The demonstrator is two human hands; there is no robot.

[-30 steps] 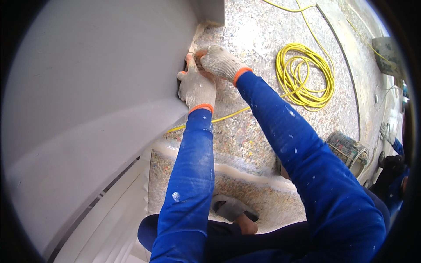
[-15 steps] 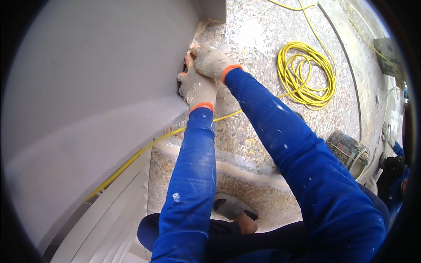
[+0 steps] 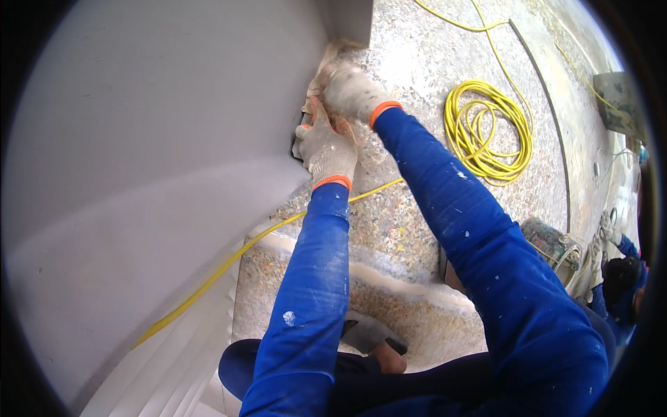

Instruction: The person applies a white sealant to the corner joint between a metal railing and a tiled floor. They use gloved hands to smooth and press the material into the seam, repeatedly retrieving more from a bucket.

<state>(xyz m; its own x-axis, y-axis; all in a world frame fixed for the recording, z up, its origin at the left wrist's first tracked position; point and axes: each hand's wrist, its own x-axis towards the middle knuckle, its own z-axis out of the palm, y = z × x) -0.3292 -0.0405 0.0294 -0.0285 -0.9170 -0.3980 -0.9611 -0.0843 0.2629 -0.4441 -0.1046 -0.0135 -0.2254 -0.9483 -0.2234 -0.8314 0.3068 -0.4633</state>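
Note:
Both my hands wear off-white knit gloves with orange cuffs, at the foot of a grey wall panel (image 3: pixel 167 111). My left hand (image 3: pixel 328 147) is against the panel's lower edge, thumb and a finger stretched apart. A narrow dark strip shows beside its thumb; I cannot tell what it is. Just beyond it, my right hand (image 3: pixel 353 90) is curled close to the base, its fingertips blurred and partly hidden. What it grips, if anything, does not show. Pale, rough material (image 3: pixel 332 53) lines the corner past my hands.
A coiled yellow hose or cable (image 3: pixel 453 125) lies to the right, with a length running under my arms toward the lower left. A stained bucket (image 3: pixel 549 240) lies right of my arm. Another person's gloved hand (image 3: pixel 610 229) shows at the right edge. White strips (image 3: pixel 177 361) lie lower left.
My right hand has moved away from the left one, opening a gap between the gloves. The whole view has shifted slightly, so the scene sits lower and further right.

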